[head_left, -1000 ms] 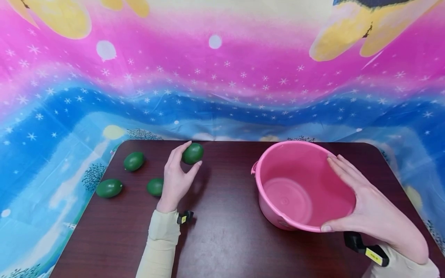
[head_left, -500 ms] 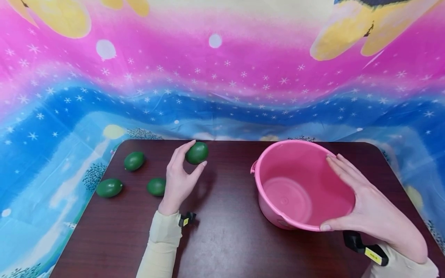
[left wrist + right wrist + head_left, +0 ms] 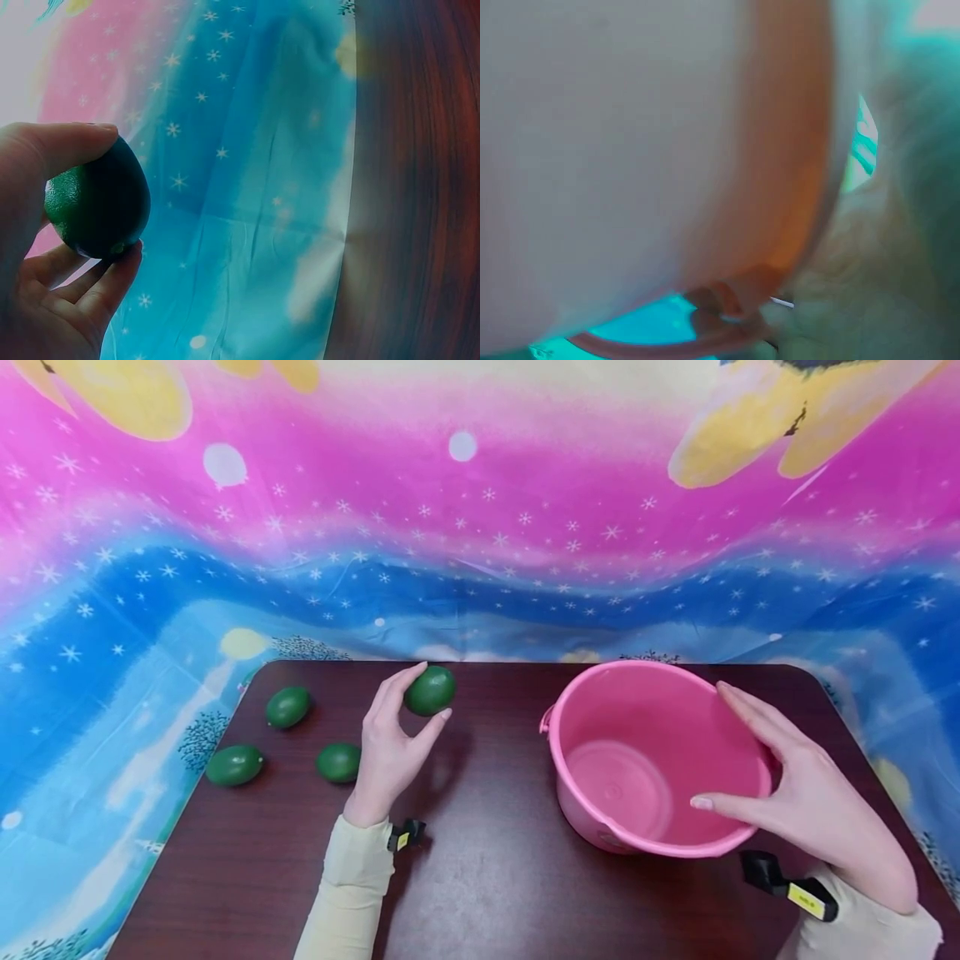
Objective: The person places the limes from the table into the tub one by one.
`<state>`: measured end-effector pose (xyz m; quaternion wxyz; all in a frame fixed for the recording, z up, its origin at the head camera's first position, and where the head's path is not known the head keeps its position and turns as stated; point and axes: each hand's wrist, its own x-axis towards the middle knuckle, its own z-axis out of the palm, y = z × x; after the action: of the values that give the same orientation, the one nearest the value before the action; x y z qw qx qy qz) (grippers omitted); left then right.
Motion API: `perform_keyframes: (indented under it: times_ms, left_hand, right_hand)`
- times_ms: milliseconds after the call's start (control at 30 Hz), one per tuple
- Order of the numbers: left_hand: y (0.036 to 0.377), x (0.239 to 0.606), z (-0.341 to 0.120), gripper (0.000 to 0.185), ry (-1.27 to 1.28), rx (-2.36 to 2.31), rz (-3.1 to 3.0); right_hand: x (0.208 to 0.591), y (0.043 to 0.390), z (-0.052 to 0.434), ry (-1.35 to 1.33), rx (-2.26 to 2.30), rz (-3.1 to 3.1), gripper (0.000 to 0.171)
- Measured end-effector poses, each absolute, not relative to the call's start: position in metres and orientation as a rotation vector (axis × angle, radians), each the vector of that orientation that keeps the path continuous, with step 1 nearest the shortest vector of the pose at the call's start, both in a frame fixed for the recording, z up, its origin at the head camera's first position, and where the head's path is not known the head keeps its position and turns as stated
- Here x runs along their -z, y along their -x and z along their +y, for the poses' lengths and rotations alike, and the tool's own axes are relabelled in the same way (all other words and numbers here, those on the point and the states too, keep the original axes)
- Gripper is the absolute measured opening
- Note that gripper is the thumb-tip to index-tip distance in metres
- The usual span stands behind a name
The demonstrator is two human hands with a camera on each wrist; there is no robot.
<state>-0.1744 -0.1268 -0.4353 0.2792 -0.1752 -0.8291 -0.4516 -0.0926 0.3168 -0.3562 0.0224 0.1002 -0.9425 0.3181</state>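
In the head view my left hand (image 3: 393,747) holds a green lime (image 3: 431,691) above the table's far part, pinched between thumb and fingertips. The left wrist view shows the same lime (image 3: 101,199) with the thumb on one side and fingers on the other. On the right stands a pink bucket (image 3: 592,814), upright, its inside bare. My right hand (image 3: 817,797) is at the bucket's right rim. Its thumb reaches over the inside while the fingers lie along the outer side. A blurred curved surface fills much of the right wrist view.
Three more limes lie at the table's left: one far back (image 3: 288,707), one at the left edge (image 3: 235,765), one beside my left wrist (image 3: 339,763). The dark wooden table (image 3: 480,893) ends at a patterned cloth backdrop (image 3: 465,568). The bucket's handle joint (image 3: 546,720) sticks out leftward.
My left hand has shifted slightly right with the lime. My right hand has changed its hold: the thumb moved from the front rim to over the inside, the fingers to outside the rim.
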Motion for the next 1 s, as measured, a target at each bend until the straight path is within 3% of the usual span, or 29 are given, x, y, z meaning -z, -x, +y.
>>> perform_keyframes:
  times_ms: [100,300,400,1000]
  left_hand:
    - [0.174,0.435,-0.127,0.066,0.463,1.21,-2.22]
    - [0.173,0.434,-0.126,0.067,0.458,1.213,-2.221]
    - [0.173,0.435,-0.125,0.067,0.464,1.216,-2.224]
    - [0.175,0.437,-0.127,0.067,0.467,1.224,-2.217]
  right_hand:
    - [0.357,0.091,0.323,-0.263,-1.019,-2.904,0.115]
    - [0.37,0.098,0.333,-0.153,-1.234,-2.762,0.069]
    - [0.376,0.103,0.336,-0.144,-1.24,-2.72,0.056]
    - [0.381,0.107,0.336,-0.135,-1.125,-2.673,0.05]
